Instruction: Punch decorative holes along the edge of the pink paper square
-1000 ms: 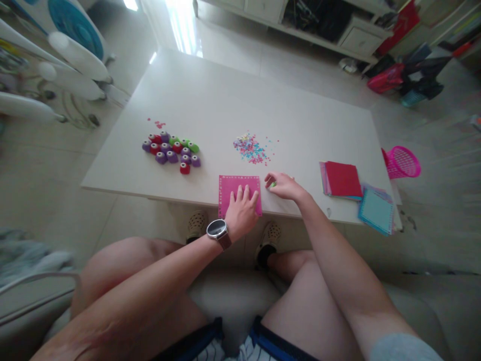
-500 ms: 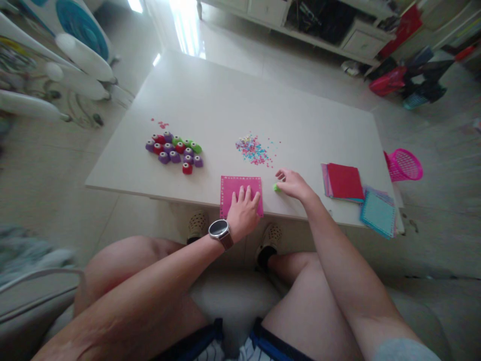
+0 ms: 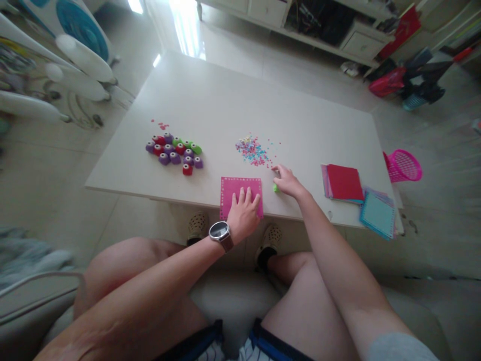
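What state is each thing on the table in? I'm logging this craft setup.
Pink sheet: flat, pinned by the left hand.
Green punch: on the table, at the right hand.
Confetti: scattered loose.
Punches: clustered.
Paper stack: piled flat.
Pink basket: tipped sideways.

A cluster of purple, red and green paper punches [image 3: 174, 150] sits on the worktop [image 3: 210, 95] at the left. A red-topped paper stack [image 3: 342, 183] and a teal-topped stack [image 3: 378, 214] lie right. A pink basket [image 3: 404, 165] stands beyond the edge.

punches [image 3: 174, 149] left, confetti [image 3: 253, 149] behind paper sheet [image 3: 240, 189], stacks [image 3: 342, 183] right
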A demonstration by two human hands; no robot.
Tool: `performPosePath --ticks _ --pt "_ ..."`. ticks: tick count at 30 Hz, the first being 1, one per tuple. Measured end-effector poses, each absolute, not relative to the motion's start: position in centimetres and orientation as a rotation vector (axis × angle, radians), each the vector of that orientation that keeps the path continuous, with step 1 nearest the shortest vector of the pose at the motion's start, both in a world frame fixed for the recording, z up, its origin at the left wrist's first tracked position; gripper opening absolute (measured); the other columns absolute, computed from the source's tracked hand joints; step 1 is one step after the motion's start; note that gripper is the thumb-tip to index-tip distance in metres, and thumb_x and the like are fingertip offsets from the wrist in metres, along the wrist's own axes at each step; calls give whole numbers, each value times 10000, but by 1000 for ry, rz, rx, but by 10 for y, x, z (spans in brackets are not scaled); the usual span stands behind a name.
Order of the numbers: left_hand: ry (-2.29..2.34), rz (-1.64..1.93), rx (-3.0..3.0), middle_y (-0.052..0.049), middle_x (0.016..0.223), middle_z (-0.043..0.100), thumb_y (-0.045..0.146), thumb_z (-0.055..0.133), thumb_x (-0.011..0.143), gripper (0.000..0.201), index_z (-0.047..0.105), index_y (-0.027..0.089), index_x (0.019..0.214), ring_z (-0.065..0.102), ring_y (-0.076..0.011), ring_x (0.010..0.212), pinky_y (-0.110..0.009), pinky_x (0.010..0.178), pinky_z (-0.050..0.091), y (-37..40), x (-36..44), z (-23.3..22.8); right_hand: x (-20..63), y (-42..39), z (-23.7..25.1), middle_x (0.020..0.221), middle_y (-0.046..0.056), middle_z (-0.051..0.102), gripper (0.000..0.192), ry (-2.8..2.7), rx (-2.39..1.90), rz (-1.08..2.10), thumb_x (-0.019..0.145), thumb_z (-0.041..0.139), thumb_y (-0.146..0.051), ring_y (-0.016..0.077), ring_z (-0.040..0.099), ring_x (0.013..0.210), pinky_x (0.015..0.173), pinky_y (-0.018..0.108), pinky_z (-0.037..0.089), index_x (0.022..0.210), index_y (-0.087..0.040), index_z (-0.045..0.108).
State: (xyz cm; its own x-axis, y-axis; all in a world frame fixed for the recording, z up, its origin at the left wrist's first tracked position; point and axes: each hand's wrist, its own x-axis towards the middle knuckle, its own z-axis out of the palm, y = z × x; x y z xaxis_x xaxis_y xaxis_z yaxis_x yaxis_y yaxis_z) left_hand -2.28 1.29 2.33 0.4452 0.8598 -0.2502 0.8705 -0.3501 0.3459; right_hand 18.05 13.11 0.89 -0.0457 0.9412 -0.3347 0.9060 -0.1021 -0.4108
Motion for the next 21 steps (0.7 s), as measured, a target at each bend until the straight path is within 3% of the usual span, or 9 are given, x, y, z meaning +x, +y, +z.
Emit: performPosePath --ticks 3,5,10,14,18,21 --pt "1454 -40 2274 -269 1709 334 306 578 984 661 417 101 1592 273 -459 1606 -653 1266 303 13 -23 24 181 133 9 1643 108 481 615 -2055 -2080 815 867 523 -129 298 442 1511 1233 517 414 1473 -233 526" --pt "1448 -44 2275 -270 1710 330 307 580 985 666 415 96 1595 267 -464 1606 -651 1268 303 13 -23 24 183 133 11 1641 118 480 615 -2050 -2084 787 875 524 -126 298 437 1515 1245 501 402 1484 -205 524" --pt "1456 -31 2276 -272 1707 336 316 566 993 644 431 101 1585 276 -460 1604 -654 1265 306 13 -23 24 188 129 22 1430 166 643 416 -2159 -2077 798 912 630 -206 277 594 1339 1179 408 449 1323 -150 643" --pt "1464 -19 2281 -266 1707 341 311 562 988 635 436 112 1578 273 -447 1609 -650 1268 302 12 -22 21 188 122 28 1313 156 692 433 -2296 -2106 861 838 774 -206 248 669 1166 1047 330 508 1256 -141 681" --pt "1447 1 2303 -276 1722 302 304 574 974 639 452 94 1564 246 -452 1618 -643 1282 283 12 -22 14 185 116 30 1170 122 753 413 -2381 -2147 871 816 696 -54 208 701 998 886 263 519 1216 -155 710" --pt "1447 14 2310 -270 1725 301 298 572 974 627 462 95 1557 237 -450 1622 -636 1289 275 12 -21 11 183 116 31 1128 121 774 387 -2394 -2163 866 835 660 -45 205 706 962 846 256 509 1202 -152 721"
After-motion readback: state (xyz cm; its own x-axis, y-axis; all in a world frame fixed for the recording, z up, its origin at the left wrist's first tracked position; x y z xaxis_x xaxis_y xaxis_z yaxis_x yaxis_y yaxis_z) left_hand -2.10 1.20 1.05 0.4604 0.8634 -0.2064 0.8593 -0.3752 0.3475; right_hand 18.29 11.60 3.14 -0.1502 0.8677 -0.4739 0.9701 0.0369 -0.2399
